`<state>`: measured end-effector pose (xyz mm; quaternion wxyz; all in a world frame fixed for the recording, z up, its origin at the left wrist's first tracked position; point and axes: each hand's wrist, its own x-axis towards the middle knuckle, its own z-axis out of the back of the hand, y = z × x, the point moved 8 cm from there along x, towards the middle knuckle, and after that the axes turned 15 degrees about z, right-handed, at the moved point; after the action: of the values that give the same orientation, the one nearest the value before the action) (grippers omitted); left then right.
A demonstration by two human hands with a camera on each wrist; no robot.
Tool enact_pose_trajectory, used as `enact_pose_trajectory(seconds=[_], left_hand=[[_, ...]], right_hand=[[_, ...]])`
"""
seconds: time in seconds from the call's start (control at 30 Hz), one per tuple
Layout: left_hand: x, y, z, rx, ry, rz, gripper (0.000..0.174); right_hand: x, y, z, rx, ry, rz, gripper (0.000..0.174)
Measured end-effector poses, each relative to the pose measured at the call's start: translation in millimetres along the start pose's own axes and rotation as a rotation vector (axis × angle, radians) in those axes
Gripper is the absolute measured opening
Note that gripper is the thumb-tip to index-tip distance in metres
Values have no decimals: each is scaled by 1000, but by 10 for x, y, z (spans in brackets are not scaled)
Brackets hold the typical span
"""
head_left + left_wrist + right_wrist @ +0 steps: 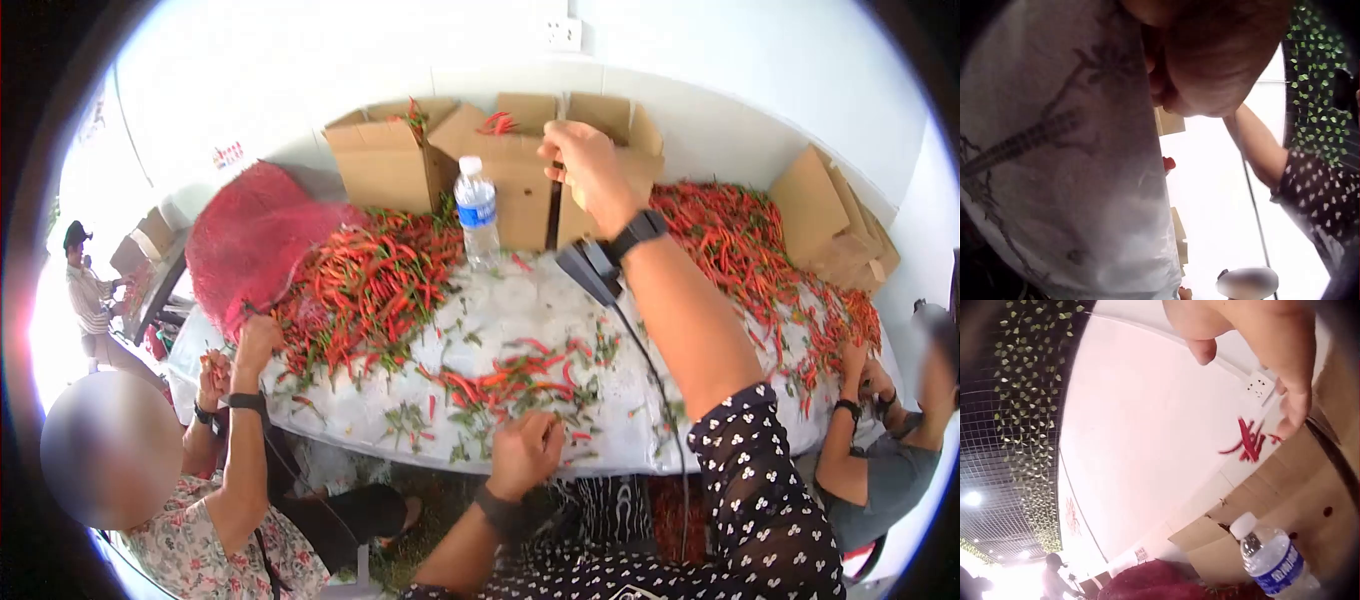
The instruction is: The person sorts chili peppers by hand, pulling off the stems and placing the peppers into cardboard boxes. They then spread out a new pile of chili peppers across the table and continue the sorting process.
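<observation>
My right hand point(587, 165) is raised over the cardboard boxes at the back; in the right wrist view the hand point(1254, 344) has its thumb apart from loosely bent fingers. Several red chilies point(497, 123) hang in mid-air left of it, above the middle box point(525, 190); these chilies point(1249, 440) show just beyond the fingertips. My left hand point(527, 455), fingers curled, is at the table's front edge beside a small spread of chilies point(500, 385). Whether it holds anything is hidden, also in the left wrist view, where the hand point(1216, 59) is dark.
A water bottle point(478, 215) stands before the boxes. Chili heaps lie left point(375, 280) and right point(720, 235), with a red net sack point(245, 230) at the far left. People sit at both sides. A cable point(655, 375) runs down from my right wrist.
</observation>
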<state>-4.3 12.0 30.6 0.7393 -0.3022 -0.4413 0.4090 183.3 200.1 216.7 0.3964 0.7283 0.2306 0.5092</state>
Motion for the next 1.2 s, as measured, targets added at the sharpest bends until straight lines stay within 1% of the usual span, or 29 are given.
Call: enact_pose_trajectory(seconds=[0.07,0.13,0.2,0.27,0.3,0.37,0.4,0.47,0.53,0.6,0.63,0.7,0.73,0.8,0.83,0.87,0.9,0.93,0.97,1.0,1.03,1.07,1.13,1.17,1.2], left_hand=[[-13,-9,-26,78,-4,-32,7],[-11,-20,-39,65,9,-9,8],[-10,-51,-27,54,4,-15,8],[-16,-31,-57,66,12,-4,9],[-21,-21,-70,79,-1,-13,9],[-28,-28,-69,76,-16,-19,9],[-28,-33,-58,69,-25,-25,9],[-25,-10,-60,78,-24,-14,9],[-23,-7,-56,81,-23,1,9],[-14,-20,-57,91,-18,14,9],[-14,-14,-56,87,-29,15,9],[-9,13,-54,34,-37,29,8],[3,7,-46,31,-49,28,8],[11,57,-38,39,-58,106,11],[-4,46,-32,39,-60,113,11],[18,39,3,-24,-82,136,15],[35,36,34,-88,-103,157,19],[27,37,38,-88,-105,161,19],[27,63,40,-176,-81,177,19],[20,87,48,-263,-58,192,19],[-6,23,85,-218,-60,133,15],[-54,38,110,-214,-61,142,15],[-154,59,121,-111,-35,171,14],[-208,24,155,-141,-79,170,12],[-249,19,146,-138,-75,178,12]], right_hand=[[-488,-204,160,-188,265,-28,18],[-997,-590,391,-458,474,-89,16],[-1454,-745,537,-838,728,-92,14],[-1781,-904,622,-872,812,-180,14],[-1864,-996,658,-871,815,-176,14],[-1953,-968,527,-957,904,186,17],[-2002,-937,495,-951,907,194,17],[-2098,-798,392,-914,924,346,19],[-2144,-788,371,-888,918,381,18],[-2182,-849,426,-969,966,281,18],[-2196,-816,430,-971,974,289,18],[-2178,-742,515,-863,847,191,16],[-2223,-698,509,-865,855,200,16],[-2232,-572,649,-569,548,45,16],[-2301,-400,596,-532,550,-140,15],[-2356,-342,557,-532,553,-142,15],[-2455,-311,520,-442,547,-175,14],[-2568,-300,484,-353,540,-210,13],[-2649,-278,424,-369,583,-157,13],[-2730,-252,385,-367,587,-159,13],[-2807,-209,349,-332,571,-165,13],[-2886,-188,329,-296,554,-174,14],[-3021,-235,327,-249,541,-221,14],[-3035,-192,324,-334,568,-154,13],[-3054,-150,321,-419,595,-87,12]])
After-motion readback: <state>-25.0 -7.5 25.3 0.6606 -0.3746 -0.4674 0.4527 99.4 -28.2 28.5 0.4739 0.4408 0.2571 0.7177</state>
